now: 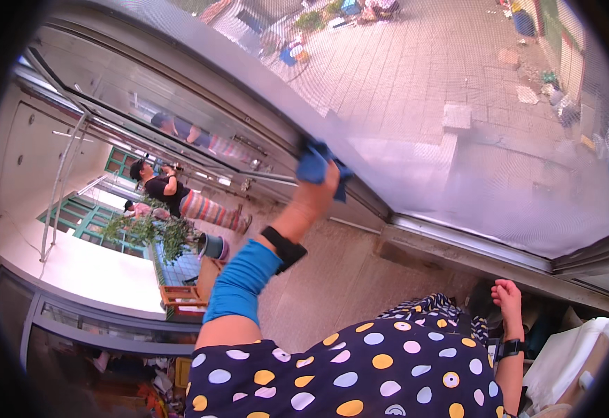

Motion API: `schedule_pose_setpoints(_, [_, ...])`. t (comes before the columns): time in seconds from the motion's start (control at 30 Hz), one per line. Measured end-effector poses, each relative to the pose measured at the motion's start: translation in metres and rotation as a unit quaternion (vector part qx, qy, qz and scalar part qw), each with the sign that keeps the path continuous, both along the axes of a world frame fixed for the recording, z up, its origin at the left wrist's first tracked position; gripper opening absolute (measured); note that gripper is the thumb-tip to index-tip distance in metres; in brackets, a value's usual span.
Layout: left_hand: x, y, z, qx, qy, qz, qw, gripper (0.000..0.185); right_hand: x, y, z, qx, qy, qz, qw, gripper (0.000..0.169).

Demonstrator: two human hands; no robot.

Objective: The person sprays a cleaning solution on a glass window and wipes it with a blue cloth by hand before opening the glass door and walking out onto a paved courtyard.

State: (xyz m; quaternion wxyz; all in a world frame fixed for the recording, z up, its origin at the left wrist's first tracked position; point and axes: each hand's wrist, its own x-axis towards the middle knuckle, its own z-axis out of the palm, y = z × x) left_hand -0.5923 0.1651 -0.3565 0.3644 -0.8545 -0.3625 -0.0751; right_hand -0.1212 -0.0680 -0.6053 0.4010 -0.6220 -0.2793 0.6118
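My left hand (319, 196) is stretched forward and grips a crumpled blue cloth (312, 163). The cloth lies against the metal window frame (270, 123), partly hidden by my fingers and a little blurred. Beyond the frame spans a large window (414, 125) with a fine mesh pattern and hazy whitish patches low down. My right hand (507, 295) hangs by my side below the window sill (471, 243), its fingers curled with nothing visible in them. A blue sleeve covers part of my left arm, with a black band near the wrist.
Left of the frame, an opened glass pane (179, 128) reflects a person. That person (166, 190) stands on the walkway, another behind. Nearby are a potted plant (171, 237) and a wooden chair (181, 297). White material (566, 360) lies at lower right. Outside is a paved yard.
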Motion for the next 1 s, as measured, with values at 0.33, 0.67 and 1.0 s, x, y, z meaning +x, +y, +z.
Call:
schedule_pose_setpoints(0.33, [0.008, 0.005, 0.038, 0.103, -0.03, 0.083, 0.991, 0.02, 0.032, -0.026, -0.02, -0.036, -0.059, -0.066, 0.995, 0.021])
schedule_pose_setpoints(0.67, [-0.004, 0.011, -0.144, -0.129, 0.051, 0.041, 0.989, 0.033, -0.004, -0.036, 0.01, -0.084, -0.044, -0.033, 0.995, 0.023])
schedule_pose_setpoints(1.0, [0.009, 0.022, -0.323, -0.321, 0.109, 0.069, 0.938, 0.039, -0.025, -0.09, -0.018, -0.176, -0.053, -0.07, 0.981, 0.024])
